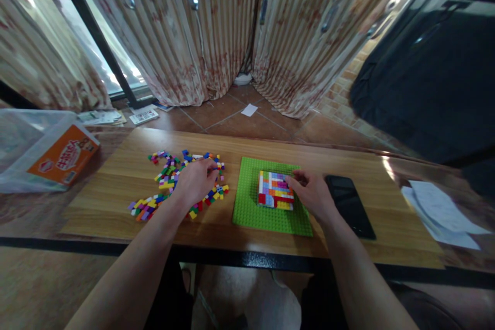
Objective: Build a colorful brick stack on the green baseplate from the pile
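A block of multicoloured toy bricks is built up on a green studded baseplate. My right hand is at the right side of this block, thumb and fingers bent together close to its upper right corner. Whatever sits between those fingertips is too small to make out. My left hand hovers over or rests on a loose heap of small coloured bricks, and its fingers are curled together. Their tips are partly hidden, so any piece held there cannot be made out.
A black phone or tablet lies right of the baseplate. White papers lie at the right end of the wooden table. A clear plastic bin with an orange label stands at the left. Striped curtains hang beyond.
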The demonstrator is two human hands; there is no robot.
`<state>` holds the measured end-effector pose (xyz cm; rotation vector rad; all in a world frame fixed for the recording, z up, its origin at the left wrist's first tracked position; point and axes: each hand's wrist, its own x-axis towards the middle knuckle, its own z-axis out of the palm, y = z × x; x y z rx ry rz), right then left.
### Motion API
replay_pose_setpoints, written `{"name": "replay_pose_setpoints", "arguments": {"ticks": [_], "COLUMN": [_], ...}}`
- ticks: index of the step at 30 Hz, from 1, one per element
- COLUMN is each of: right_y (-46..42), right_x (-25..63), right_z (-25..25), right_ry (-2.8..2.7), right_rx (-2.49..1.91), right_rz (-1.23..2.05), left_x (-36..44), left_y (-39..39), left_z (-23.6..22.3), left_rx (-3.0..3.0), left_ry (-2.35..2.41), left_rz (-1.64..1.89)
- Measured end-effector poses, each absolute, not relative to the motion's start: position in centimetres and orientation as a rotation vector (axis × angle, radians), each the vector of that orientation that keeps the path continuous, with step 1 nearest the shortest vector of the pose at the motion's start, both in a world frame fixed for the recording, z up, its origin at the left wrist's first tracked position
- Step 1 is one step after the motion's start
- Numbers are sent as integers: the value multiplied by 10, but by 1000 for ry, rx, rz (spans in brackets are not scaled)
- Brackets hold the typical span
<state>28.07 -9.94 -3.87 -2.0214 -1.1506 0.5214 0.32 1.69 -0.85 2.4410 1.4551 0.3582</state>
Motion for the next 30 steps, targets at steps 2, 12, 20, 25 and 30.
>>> {"name": "replay_pose_setpoints", "arguments": {"ticks": [2,12,20,25,30], "right_y": [-98,-94,-96,-96,-97], "right_x": [279,276,284,288,286], "right_z": [-44,-47,-50,-46,-41], "right_ry": [-1155,-1024,-1030,-1025,-1088], "right_rx": [-2032,-1997,-1975,-1983,-2070], "right_rz": [543,630,722,769,661], "left_x": [3,0,-30,-43,-48], "left_y": [17,16,37,47,56], "left_z": [-8,-6,-2,-5,-12], "left_rx": [2448,2429,2367,2322,2330], "left_ry": [1457,1480,1709,1878,1890], "left_rz": [353,345,424,428,422]}}
